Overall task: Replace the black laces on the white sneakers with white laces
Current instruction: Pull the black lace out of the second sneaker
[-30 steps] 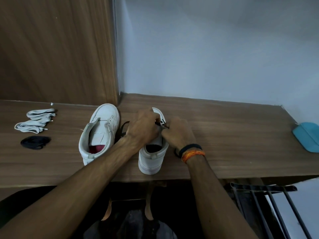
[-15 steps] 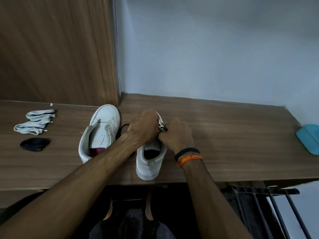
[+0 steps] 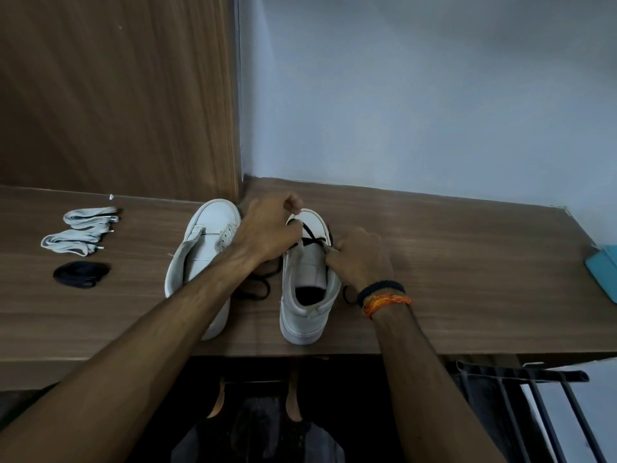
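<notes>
A: Entry, head view. Where do the sneakers stand?

B: Both on the wooden bench (image 3: 434, 279), toes toward the wall. Left sneaker (image 3: 203, 248) carries no lace in its eyelets; its heel is partly hidden by the left forearm. Right sneaker (image 3: 309, 282) is just beside it, near the front edge, tongue exposed.

A: State of the black lace?

B: Black lace (image 3: 309, 240) is threaded only at the toe-end eyelets of the right sneaker, crossing over the tongue. Loose lengths trail onto the bench between the two sneakers, and a loop shows beside the right wrist.

A: Hands?

B: Left hand (image 3: 270, 228) is above the toe of the right sneaker, fingers curled, thumb and forefinger pinching a strand of the black lace and drawing it up. Right hand (image 3: 362, 259) rests at the right sneaker's outer side, fingers curled in against the eyelet edge, gripping it. Whether it also grips lace, I cannot tell. The right wrist wears a black band (image 3: 380, 286) and an orange thread (image 3: 387, 301).

A: Replacement laces?

B: Two bundles of white laces (image 3: 81, 230) lie at the bench's far left, well apart from the sneakers. A coiled black lace bundle (image 3: 81, 274) lies just in front of them.

A: Other items?

B: A blue object (image 3: 604, 272) at the right edge, cut off by the frame. A dark metal rack (image 3: 534, 396) below the bench, right.
</notes>
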